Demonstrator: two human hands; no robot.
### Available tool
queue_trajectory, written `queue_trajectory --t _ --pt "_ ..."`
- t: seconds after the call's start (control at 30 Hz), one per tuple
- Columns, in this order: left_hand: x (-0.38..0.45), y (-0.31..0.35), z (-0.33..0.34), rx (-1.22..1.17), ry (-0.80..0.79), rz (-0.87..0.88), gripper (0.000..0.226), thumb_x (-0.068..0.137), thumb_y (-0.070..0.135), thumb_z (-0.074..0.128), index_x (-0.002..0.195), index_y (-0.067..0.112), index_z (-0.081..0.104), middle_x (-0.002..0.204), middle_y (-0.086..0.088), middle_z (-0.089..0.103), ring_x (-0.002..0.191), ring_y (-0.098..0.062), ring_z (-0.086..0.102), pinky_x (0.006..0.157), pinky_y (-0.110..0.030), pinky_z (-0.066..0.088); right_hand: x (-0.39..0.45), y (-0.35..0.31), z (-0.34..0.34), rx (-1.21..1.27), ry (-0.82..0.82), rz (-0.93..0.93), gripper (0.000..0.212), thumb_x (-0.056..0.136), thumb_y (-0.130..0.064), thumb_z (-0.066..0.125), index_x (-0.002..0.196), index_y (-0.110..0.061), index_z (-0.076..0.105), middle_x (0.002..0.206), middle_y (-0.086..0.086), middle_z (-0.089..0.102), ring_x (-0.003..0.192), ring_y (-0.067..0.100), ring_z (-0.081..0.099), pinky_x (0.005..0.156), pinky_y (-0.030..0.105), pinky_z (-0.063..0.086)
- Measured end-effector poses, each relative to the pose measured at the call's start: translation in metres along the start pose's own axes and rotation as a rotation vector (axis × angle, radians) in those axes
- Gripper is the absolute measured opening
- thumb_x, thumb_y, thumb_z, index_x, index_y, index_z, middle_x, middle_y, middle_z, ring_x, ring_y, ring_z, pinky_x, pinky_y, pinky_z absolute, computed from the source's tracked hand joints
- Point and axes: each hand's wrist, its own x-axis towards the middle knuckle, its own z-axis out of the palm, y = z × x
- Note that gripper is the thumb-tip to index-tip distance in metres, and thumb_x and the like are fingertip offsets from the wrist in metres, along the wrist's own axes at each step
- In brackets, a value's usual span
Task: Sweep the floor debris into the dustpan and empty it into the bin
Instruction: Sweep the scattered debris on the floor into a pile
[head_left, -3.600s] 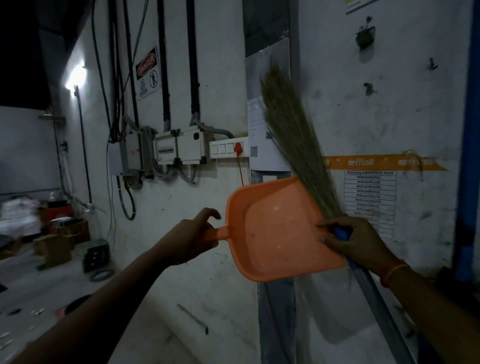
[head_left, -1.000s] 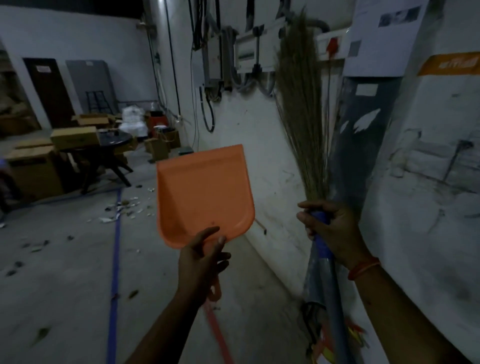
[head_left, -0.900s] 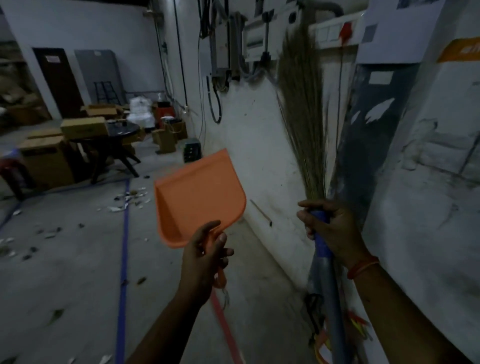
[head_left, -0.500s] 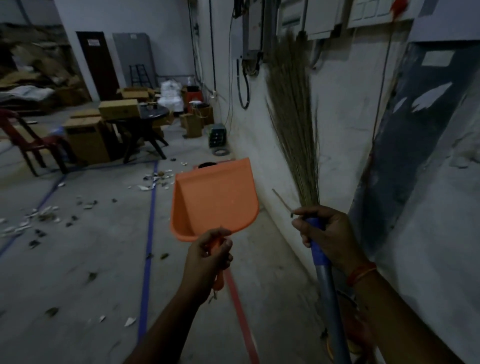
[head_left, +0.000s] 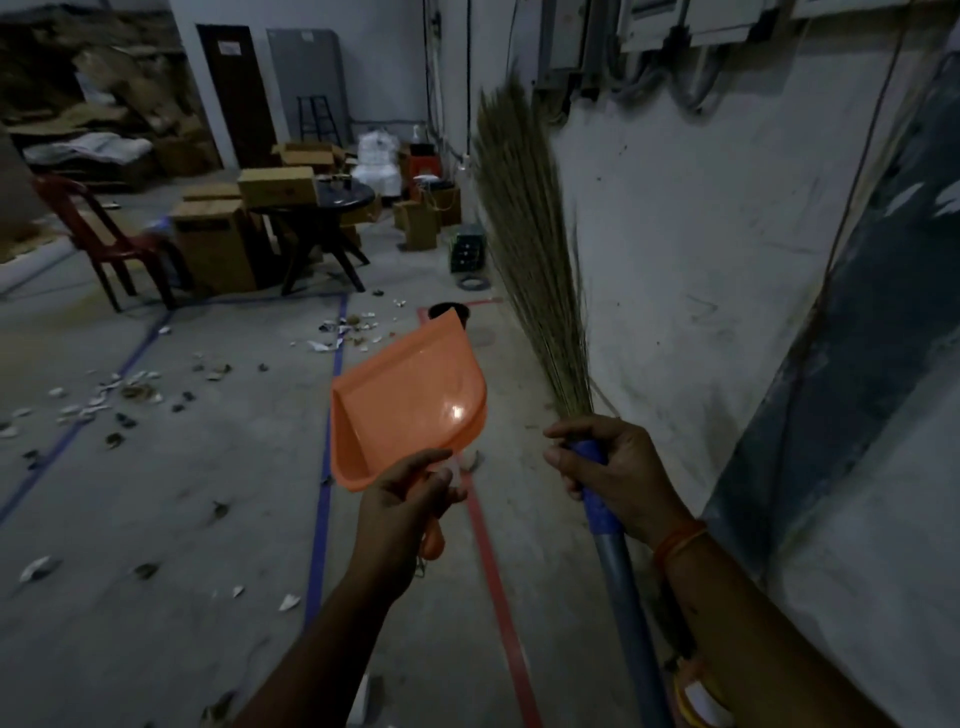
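My left hand (head_left: 402, 501) grips the handle of an orange dustpan (head_left: 410, 397), held up in the air with its mouth pointing away from me. My right hand (head_left: 610, 467) grips the blue handle of a grass broom (head_left: 530, 244), bristles standing upright beside the wall. Scraps of paper and leaf debris (head_left: 348, 332) lie in a pile on the grey floor ahead, and more debris (head_left: 104, 395) is scattered to the left. A small dark bin (head_left: 449, 313) stands on the floor just beyond the dustpan, partly hidden by it.
A white wall (head_left: 701, 234) with cables and switch boxes runs along my right. Blue tape (head_left: 324, 499) and red tape (head_left: 493, 587) lines cross the floor. Ahead stand cardboard boxes (head_left: 218, 244), a round black table (head_left: 322, 197) and a red plastic chair (head_left: 104, 234).
My view has turned from the wall toward the open floor. The dustpan has tilted and dropped a little in my left hand. My right hand keeps the broom upright.
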Motion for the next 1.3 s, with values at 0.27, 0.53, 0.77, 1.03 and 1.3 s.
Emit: queue_trajectory --t 0.27,0.53,0.77,1.03,1.3 --pt "0.017 -0.010 -0.048 -0.028 0.095 0.053 0.022 0.097 -0.003 0.060 0.112 0.007 0.072 0.082 -0.018 0.063 0.074 -0.036 0.071 0.072 -0.035 0.059 0.055 0.017 0.037 0.003 -0.034 0.063 0.018 0.086 0.006 0.069 0.095 -0.008 0.075 0.078 0.016 0.064 0.054 0.024 0.056 0.051 0.030 0.050" --pt "0.036 -0.002 -0.090 0.103 0.152 0.092 0.019 0.097 0.000 0.062 0.111 0.007 0.072 0.091 -0.031 0.063 0.071 -0.033 0.072 0.061 -0.035 0.058 0.132 0.037 0.054 0.014 -0.066 0.183 0.041 0.090 0.008 0.059 0.122 -0.018 0.065 0.102 0.012 0.059 0.069 0.020 0.060 0.049 0.027 0.052" --pt "0.045 -0.010 -0.126 0.210 0.186 0.042 0.023 0.095 0.000 0.065 0.105 0.016 0.076 0.083 -0.031 0.064 0.062 -0.026 0.070 0.048 -0.032 0.050 0.196 0.052 0.083 -0.022 0.033 0.150 0.034 0.090 0.011 0.055 0.111 -0.012 0.066 0.090 0.010 0.059 0.058 0.016 0.053 0.046 0.025 0.049" --pt "0.060 -0.012 -0.159 0.246 0.186 0.051 0.023 0.095 -0.002 0.065 0.111 0.012 0.075 0.086 -0.026 0.065 0.066 -0.030 0.071 0.056 -0.039 0.057 0.217 0.101 0.129 -0.066 -0.017 0.194 0.026 0.092 0.006 0.058 0.106 -0.014 0.066 0.086 0.013 0.058 0.058 0.020 0.055 0.048 0.027 0.051" --pt "0.066 -0.001 -0.209 0.295 0.237 0.032 0.022 0.096 -0.003 0.063 0.110 0.010 0.074 0.086 -0.028 0.065 0.065 -0.033 0.072 0.056 -0.034 0.057 0.185 0.142 0.188 -0.087 -0.098 0.292 0.042 0.091 0.009 0.057 0.123 -0.018 0.062 0.105 0.014 0.060 0.063 0.023 0.061 0.053 0.031 0.055"
